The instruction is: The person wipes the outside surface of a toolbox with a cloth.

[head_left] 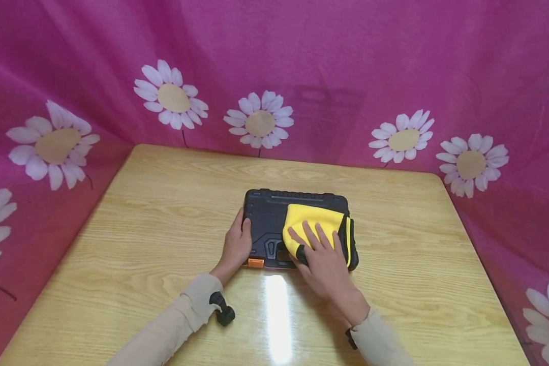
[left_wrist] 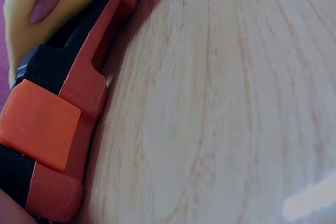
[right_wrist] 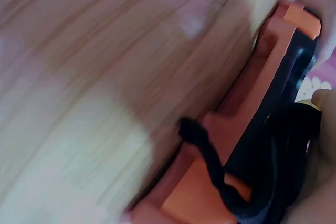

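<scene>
A black tool case (head_left: 267,213) with an orange lower half lies flat on the wooden table, its handle side towards me. My left hand (head_left: 236,247) holds the left side of the case, thumb at its upper edge. On the right part of the lid lies a folded yellow cloth (head_left: 315,213) with black edging. Fingers spread, my right hand (head_left: 325,267) presses on this cloth. An orange latch (left_wrist: 41,124) shows large in the left wrist view. From the cloth a black cord loop (right_wrist: 212,166) hangs over the other latch in the right wrist view.
The wooden table (head_left: 174,213) reaches out on all sides of the case. Behind it and at both sides hangs a magenta curtain (head_left: 329,61) with large white daisies. A bright light reflection lies on the table in front of the case.
</scene>
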Available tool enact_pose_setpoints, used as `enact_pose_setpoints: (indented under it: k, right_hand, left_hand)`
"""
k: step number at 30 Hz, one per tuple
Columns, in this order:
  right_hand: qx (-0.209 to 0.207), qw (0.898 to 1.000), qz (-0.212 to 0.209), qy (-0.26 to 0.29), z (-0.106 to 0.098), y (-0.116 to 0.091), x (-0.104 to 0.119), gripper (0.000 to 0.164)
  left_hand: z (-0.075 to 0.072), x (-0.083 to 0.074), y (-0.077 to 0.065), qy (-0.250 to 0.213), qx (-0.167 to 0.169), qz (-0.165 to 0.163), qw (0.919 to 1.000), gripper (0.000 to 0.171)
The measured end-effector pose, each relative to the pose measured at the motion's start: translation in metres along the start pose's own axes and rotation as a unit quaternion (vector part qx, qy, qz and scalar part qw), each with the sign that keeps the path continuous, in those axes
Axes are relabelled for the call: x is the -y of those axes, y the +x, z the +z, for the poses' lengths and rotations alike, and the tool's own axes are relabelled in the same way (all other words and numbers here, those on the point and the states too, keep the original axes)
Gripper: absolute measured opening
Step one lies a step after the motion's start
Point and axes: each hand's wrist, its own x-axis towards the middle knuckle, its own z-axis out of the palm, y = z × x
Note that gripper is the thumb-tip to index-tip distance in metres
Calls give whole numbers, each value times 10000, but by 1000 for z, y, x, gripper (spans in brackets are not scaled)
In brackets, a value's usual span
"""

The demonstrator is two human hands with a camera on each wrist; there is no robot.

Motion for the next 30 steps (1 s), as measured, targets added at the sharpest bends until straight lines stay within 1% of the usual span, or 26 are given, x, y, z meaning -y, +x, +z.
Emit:
enact_pose_setpoints:
  k: [5, 10, 15, 20, 26, 30]
  right_hand:
    - [-11, 9998, 212, 71, -1, -8, -17, 61]
    - [-12, 9992, 368, 158, -2, -13, -28, 57]
    - [-60, 9987, 437, 265, -3, -17, -38, 56]
    - [-249, 9979, 436, 400, -4, -26, -52, 57]
    - [-184, 9947, 686, 747, -8, -36, -68, 56]
    - [-441, 9903, 767, 1070, -14, -36, -66, 58]
  left_hand:
    - [-1, 1, 1, 27, 36, -30, 10000, 57]
    - [0, 1, 0, 10, 52, 3, 10000, 57]
    - [1, 0, -1, 7, 61, 33, 10000, 58]
    - [1, -1, -2, 25, 45, 43, 10000, 58]
    - [1, 1, 0, -4, 76, 37, 10000, 58]
    - [2, 0, -1, -30, 100, 36, 9999, 57]
